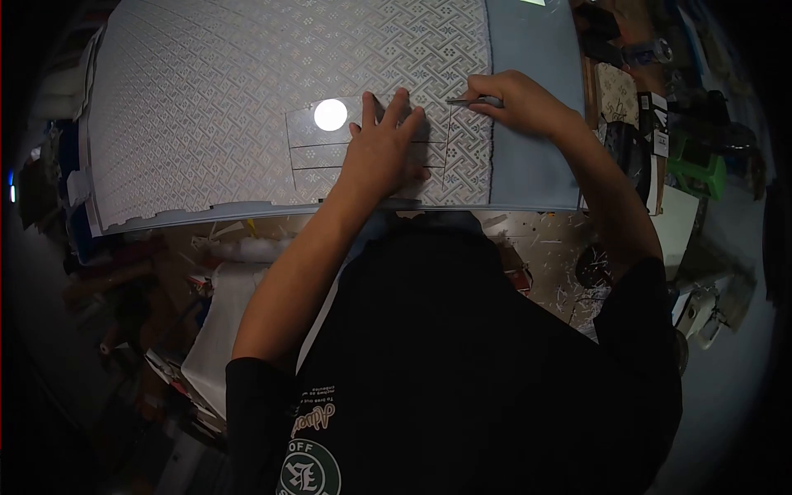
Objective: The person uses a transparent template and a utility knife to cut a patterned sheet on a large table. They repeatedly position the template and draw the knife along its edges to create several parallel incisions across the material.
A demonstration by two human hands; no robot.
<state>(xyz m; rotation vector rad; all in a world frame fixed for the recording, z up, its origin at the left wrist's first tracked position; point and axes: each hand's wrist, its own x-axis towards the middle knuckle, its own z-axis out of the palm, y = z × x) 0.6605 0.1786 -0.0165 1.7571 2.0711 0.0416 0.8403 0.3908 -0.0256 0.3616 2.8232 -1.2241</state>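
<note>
My left hand [381, 151] lies with its fingers spread, pressing down on a clear rectangular template [318, 157] with dark lines on it. Beneath the template is a patterned silvery-grey fabric [206, 124] covering most of the table. My right hand [518, 101] is closed around a slim grey pen [478, 101]. The pen's tip is at the template's right edge, near its upper corner. A round white glare covers part of the template left of my left hand.
The fabric's right edge lies on a blue-grey tabletop [532, 157]. Right of the table are boxes and a green plastic stool [697, 165]. Scraps litter the floor [549, 256] below the front edge. White cloth [227, 330] hangs at lower left.
</note>
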